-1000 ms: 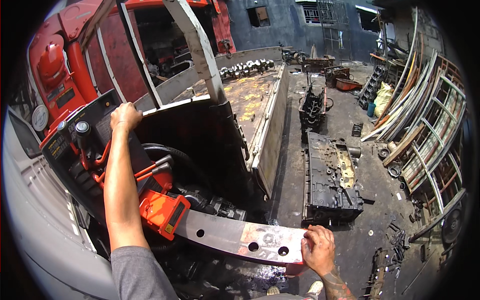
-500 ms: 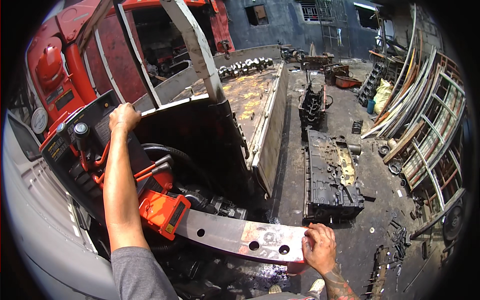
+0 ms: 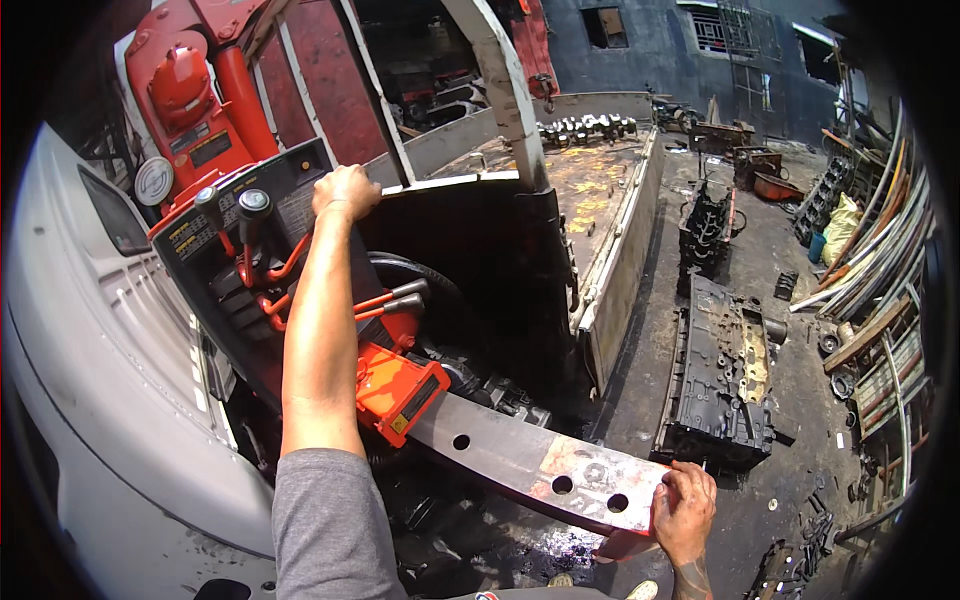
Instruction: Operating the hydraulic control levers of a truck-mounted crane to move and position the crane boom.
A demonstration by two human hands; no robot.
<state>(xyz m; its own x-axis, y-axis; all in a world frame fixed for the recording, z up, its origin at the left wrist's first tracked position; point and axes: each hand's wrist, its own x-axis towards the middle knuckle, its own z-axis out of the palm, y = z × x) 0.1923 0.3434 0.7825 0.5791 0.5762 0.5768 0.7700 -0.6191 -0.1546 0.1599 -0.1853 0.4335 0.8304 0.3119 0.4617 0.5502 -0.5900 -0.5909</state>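
My left hand [image 3: 346, 192] is closed at the upper right edge of the dark control panel [image 3: 300, 160] of a red truck crane; its fingertips are hidden behind that edge. Below my left arm, red-handled levers [image 3: 385, 303] with dark grips stick out. A grey steel outrigger beam [image 3: 510, 440] with several round holes comes out of an orange-red housing [image 3: 400, 388] toward the lower right. Around the beam's free end my right hand [image 3: 685, 510] is wrapped, its fingers bent over the end.
A white truck cab [image 3: 130, 400] fills the left side. Behind the panel stands the truck's flat bed [image 3: 620, 270]. On the oily ground to the right lie an engine block [image 3: 715, 370], loose metal parts and a pile of long pipes [image 3: 880, 240]. A red crane column [image 3: 200, 110] rises far left.
The whole view has turned left, so the scene sits farther right. Both hands keep their places on the panel edge and the beam end.
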